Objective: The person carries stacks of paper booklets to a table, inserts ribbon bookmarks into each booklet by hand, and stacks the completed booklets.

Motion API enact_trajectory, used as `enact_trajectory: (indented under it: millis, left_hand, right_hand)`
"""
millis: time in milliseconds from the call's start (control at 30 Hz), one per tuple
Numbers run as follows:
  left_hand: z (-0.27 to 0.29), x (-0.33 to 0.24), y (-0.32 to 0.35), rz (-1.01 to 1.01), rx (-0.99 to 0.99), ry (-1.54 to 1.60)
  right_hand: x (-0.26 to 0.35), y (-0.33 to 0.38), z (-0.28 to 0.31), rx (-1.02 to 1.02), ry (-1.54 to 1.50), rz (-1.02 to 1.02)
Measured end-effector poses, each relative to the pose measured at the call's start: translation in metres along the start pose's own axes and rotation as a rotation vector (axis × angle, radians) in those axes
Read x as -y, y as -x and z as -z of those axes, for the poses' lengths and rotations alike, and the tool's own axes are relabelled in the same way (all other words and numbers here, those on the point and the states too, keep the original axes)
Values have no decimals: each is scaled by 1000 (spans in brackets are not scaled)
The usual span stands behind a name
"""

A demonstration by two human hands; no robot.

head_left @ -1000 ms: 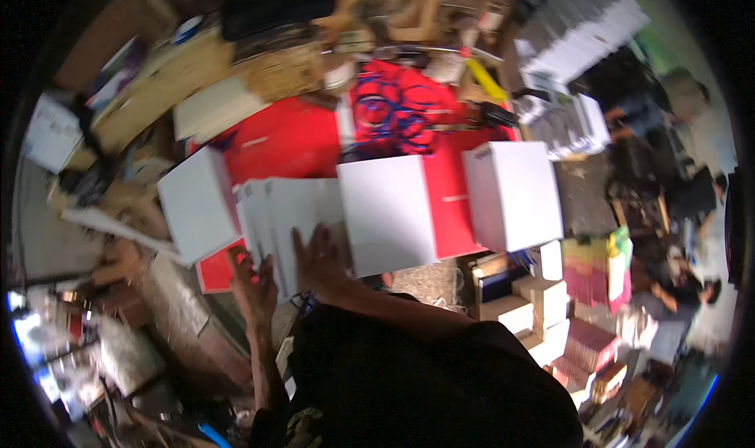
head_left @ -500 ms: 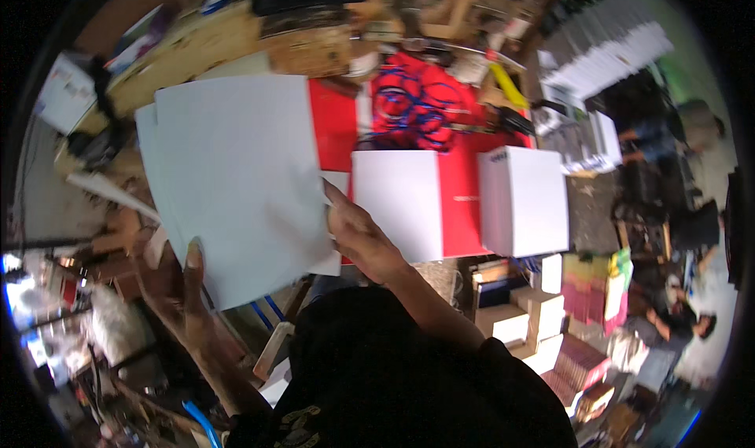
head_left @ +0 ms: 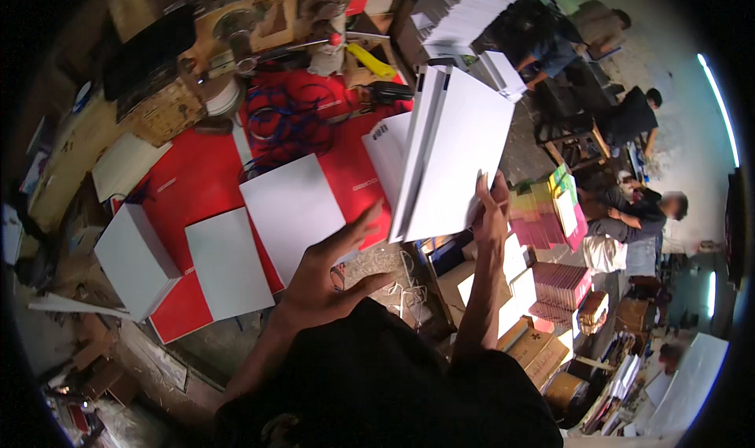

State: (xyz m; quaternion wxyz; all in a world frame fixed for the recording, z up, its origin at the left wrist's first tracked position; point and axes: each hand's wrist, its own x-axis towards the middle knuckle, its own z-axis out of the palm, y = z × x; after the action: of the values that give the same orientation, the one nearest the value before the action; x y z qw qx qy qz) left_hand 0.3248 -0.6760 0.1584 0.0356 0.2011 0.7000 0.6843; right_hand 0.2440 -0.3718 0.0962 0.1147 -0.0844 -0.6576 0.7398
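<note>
My right hand [head_left: 491, 204] is closed on the lower right edge of a stack of white sheets [head_left: 468, 153]. The stack is tilted, and a dark gap splits it lengthwise into two layers. My left hand [head_left: 330, 271] is open and empty, thumb and fingers spread, left of that stack. Partly hidden behind the held sheets is another white paper stack [head_left: 382, 151] with dark marks on its edge. Left of my left hand lie a white stack [head_left: 292, 204], a flatter pale pile [head_left: 228, 263] and a thick white stack [head_left: 134, 251].
The stacks rest on red boards [head_left: 193, 177]. Blue cords [head_left: 287, 122] lie tangled behind them, near a yellow-handled tool [head_left: 370, 59]. Cartons [head_left: 464, 287] and pink-edged piles [head_left: 543, 212] stand at right. Several people [head_left: 629, 126] sit farther right.
The view has turned right. Earlier both hands were at large pale sheets on the left; now my left hand is empty and my right hand grips a white stack on the right.
</note>
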Motion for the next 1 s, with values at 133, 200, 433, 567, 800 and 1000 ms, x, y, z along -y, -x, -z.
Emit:
enact_trajectory:
  millis: [133,200,433,567,800,1000]
  left_hand:
    - [11,34,35,310,223,8]
    - [20,40,39,351,200,-103]
    - [76,153,146,479,-381,-1203]
    - [75,159,167,564,-192,-1212]
    - [95,160,133,248,-580,-996]
    - [84,166,11,187,-397,-1104]
  right_hand:
    - [-53,-55,68,-1,689,-201]
    - [-117,-67,160,-22,146,157]
    - [-21,-37,-75,81,1080,513]
    - [-55,-32,-210,779,763,571]
    - [-126,-37,-346,1173,688,794]
    - [-102,-60,-375,1392,1001,1118]
